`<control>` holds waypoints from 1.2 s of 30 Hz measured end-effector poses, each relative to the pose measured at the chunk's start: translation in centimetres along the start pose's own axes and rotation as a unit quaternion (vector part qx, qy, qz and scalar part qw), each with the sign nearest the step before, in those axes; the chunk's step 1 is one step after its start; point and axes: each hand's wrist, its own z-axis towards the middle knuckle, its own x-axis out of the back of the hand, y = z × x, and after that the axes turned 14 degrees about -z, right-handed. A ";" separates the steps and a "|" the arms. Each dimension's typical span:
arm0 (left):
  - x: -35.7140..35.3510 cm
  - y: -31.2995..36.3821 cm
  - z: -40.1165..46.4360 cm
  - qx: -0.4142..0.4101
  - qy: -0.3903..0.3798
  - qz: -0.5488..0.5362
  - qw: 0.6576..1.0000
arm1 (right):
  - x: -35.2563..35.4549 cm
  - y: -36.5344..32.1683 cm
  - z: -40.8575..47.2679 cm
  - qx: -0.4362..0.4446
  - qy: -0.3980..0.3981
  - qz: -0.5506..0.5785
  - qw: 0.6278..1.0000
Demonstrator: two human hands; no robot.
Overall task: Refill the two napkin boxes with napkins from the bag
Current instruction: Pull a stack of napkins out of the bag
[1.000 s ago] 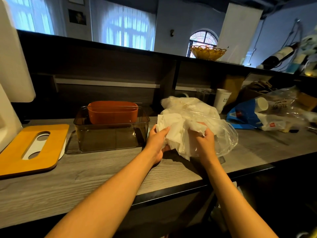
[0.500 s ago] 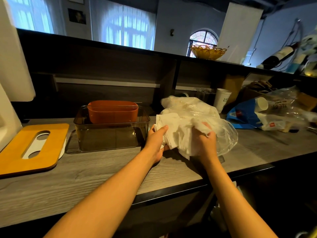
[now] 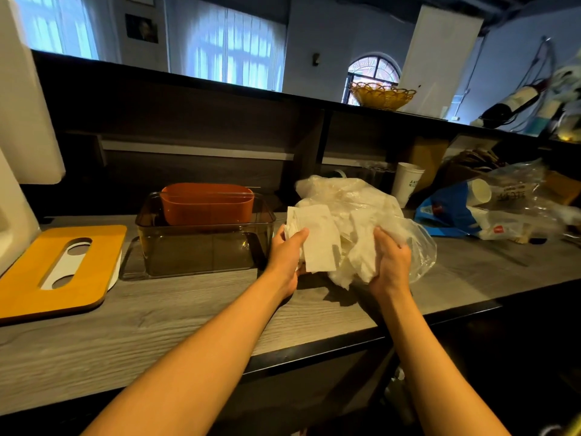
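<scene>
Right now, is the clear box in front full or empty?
Empty: through the clear box's wall only its dark bare floor shows. The napkins are in the left hand, outside it.

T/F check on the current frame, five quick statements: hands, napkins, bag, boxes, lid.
1. The left hand holds a stack of white napkins. True.
2. The right hand rests flat on the counter, touching nothing. False: it grips the clear plastic bag and the napkins in it.
3. The orange box stands behind the smoked clear box. True.
4. The smoked clear box is packed full of napkins. False: no napkins show in it.
5. The yellow wooden lid sits on the orange box. False: it lies on the counter, left of both boxes.
</scene>
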 end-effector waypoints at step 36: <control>0.4 -0.6 0.6 -0.059 -0.038 0.035 0.997 | 0.2 0.0 0.5 0.025 0.089 -0.030 0.995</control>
